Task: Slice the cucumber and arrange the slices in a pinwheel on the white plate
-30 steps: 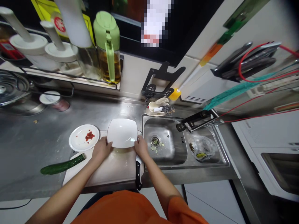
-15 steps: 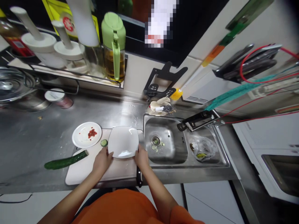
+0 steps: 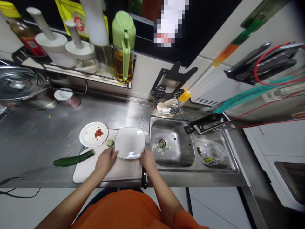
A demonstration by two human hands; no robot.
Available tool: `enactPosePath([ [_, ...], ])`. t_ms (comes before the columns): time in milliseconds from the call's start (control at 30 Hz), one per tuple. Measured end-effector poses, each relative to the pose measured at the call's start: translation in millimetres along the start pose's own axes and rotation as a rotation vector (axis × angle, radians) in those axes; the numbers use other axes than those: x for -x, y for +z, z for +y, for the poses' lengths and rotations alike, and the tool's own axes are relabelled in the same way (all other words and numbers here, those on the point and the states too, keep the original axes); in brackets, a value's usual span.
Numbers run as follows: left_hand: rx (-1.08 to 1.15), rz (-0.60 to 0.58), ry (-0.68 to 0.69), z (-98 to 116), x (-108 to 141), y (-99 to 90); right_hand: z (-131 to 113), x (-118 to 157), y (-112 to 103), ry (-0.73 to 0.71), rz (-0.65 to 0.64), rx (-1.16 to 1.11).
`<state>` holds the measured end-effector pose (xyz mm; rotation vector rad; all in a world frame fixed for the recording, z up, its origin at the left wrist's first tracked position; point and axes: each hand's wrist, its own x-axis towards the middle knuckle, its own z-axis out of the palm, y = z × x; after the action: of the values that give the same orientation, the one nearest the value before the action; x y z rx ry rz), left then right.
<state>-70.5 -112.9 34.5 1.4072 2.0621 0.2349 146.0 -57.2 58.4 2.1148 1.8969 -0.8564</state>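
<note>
I see a smooth, glossy plate [image 3: 130,143], a metal counter [image 3: 59,130] with a dull sheen, a shinier steel sink [image 3: 184,146], a matt, plastic-looking board [image 3: 82,170] and a crinkled clear plastic bag [image 3: 215,149].

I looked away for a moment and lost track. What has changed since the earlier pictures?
The square plate has come toward the near side of the cutting board, and a cucumber slice now shows to its left. The left hand and right hand are still at its near corners; whether either grip has loosened is unclear. The long cucumber and round plate stayed put.
</note>
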Motion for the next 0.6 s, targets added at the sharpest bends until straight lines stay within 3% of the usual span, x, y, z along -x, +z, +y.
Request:
enactPosePath([
  [133, -0.116, 0.128, -0.039, -9.3, -9.8, -20.2, 2.7, 1.0, -0.6, 0.000, 0.010, 0.018],
  [267, -0.232, 0.097, -0.077, -4.5, -21.1, -32.5, 4.2, 2.4, -0.2, -0.004, 0.006, 0.030],
  [600, -0.296, 0.077, -0.069, 1.3, -27.8, -30.7, 2.5, 8.7, -0.3, -0.009, 0.008, -0.020],
])
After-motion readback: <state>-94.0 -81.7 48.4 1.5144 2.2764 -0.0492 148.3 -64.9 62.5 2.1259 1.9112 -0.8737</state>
